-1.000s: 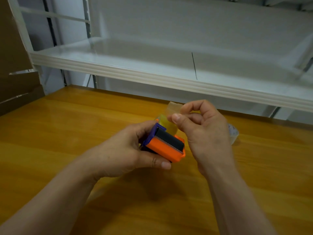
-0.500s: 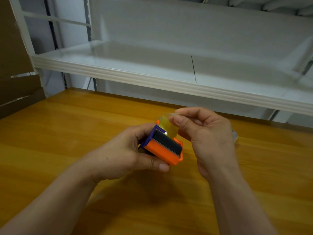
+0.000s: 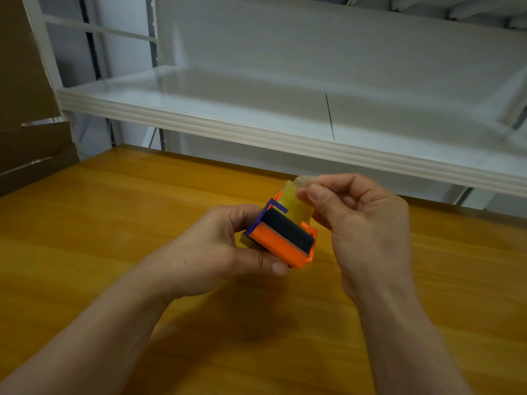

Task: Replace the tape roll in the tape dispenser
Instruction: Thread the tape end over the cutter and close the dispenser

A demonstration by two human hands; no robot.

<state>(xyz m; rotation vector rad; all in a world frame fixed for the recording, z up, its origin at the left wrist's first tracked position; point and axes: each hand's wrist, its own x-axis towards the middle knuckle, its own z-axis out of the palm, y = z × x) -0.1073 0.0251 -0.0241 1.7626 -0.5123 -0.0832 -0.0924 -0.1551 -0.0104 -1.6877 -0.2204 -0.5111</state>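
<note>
Glossy varnished wood on the table [image 3: 114,223] — grain running smooth. At twelve o'clock, a white shelf [image 3: 256,109] with a satin sheen. The tape dispenser [image 3: 282,240] looks like matt orange plastic, dark roller — its tape strip [image 3: 293,203] clear, yellowish, shiny.

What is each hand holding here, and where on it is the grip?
Left hand grips the orange tape dispenser around its body; right hand pinches the free end of the clear tape.

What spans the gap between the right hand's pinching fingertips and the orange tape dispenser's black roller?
In the head view, a yellowish transparent tape strip runs from the right hand down to the orange tape dispenser.
</note>
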